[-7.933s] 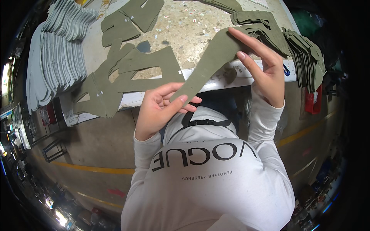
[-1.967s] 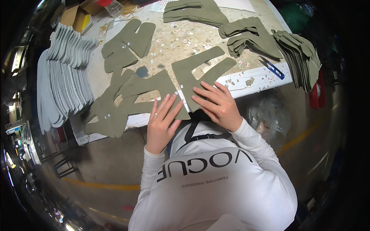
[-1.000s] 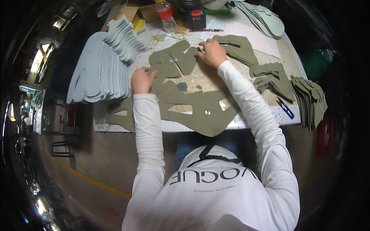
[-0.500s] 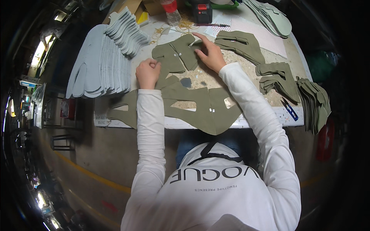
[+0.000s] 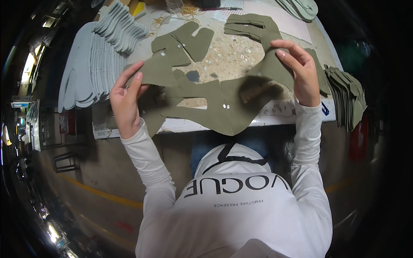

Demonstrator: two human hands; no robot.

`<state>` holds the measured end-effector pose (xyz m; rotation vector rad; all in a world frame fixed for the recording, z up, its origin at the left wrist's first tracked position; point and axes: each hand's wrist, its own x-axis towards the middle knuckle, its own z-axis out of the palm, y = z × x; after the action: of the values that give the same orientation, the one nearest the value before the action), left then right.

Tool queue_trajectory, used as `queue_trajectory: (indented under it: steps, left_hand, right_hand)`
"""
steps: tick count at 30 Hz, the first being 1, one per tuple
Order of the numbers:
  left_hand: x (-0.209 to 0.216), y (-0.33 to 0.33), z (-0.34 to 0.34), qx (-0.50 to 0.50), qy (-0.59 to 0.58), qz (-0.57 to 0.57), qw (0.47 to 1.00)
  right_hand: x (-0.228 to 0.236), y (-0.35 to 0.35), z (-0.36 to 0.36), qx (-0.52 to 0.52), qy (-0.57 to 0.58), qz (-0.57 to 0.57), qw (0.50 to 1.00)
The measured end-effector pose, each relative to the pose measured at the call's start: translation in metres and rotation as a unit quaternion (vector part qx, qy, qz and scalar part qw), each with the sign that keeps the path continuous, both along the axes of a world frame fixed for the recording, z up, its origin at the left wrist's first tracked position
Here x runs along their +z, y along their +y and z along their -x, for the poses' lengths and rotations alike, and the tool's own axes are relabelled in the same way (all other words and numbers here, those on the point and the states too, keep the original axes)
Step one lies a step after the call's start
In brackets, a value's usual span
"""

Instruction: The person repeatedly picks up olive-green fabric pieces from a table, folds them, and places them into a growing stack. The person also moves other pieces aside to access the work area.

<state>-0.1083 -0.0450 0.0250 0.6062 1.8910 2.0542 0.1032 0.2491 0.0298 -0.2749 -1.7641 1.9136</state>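
My left hand (image 5: 129, 96) pinches the edge of an olive-green cut fabric piece (image 5: 161, 71) between thumb and fingers, above the table's left side. On the right, my right hand (image 5: 304, 71) pinches another olive-green fabric panel (image 5: 277, 69), raised so that it casts a shadow. Below and between them, a wide olive-green cut-out panel (image 5: 211, 114) lies over the table's near edge, with cut openings and small white labels. Farther back is a flat olive-green piece (image 5: 200, 45) with a slit and white labels. Whether the two held pieces join the panels beneath cannot be made out.
Pale grey-green cut pieces (image 5: 92, 69) stand in a thick stack at the left. Olive-green pieces (image 5: 346, 94) hang over the right edge. Beyond my right hand lies a slotted olive piece (image 5: 249, 26). Blue-handled snips (image 5: 325, 109) are partly hidden near the right edge.
Both hands have moved apart and nearer to me, from the far olive piece. Each now holds up an olive-green fabric piece. The whole view has shifted slightly.
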Motion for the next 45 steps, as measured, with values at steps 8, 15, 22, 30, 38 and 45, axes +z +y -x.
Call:
queue_trajectory:
  steps: [8, 15, 22, 30, 38, 45]
  left_hand:
    - [-0.017, 0.013, -0.051, -0.055, -0.009, -0.044, 0.997]
    - [-0.072, 0.014, -0.114, -0.117, -0.155, 0.069, 0.979]
    - [-0.088, 0.018, -0.137, -0.033, -0.018, 0.115, 0.993]
    - [-0.082, 0.011, -0.136, -0.072, -0.027, 0.137, 0.988]
    - [-0.057, 0.003, -0.131, -0.149, -0.043, 0.247, 0.957]
    - [-0.043, 0.011, -0.133, -0.199, -0.110, 0.170, 0.959]
  right_hand:
    - [-0.026, -0.043, -0.018, -0.100, -0.007, 0.025, 0.995]
    - [-0.074, -0.092, -0.044, -0.071, -0.215, 0.009, 0.974]
    - [-0.086, -0.104, -0.055, -0.061, -0.146, 0.029, 0.987]
    - [-0.094, -0.122, -0.069, -0.113, -0.170, -0.080, 0.976]
    - [-0.069, -0.116, -0.074, -0.016, -0.289, -0.420, 0.860]
    - [-0.074, -0.111, -0.067, -0.025, -0.250, -0.453, 0.855]
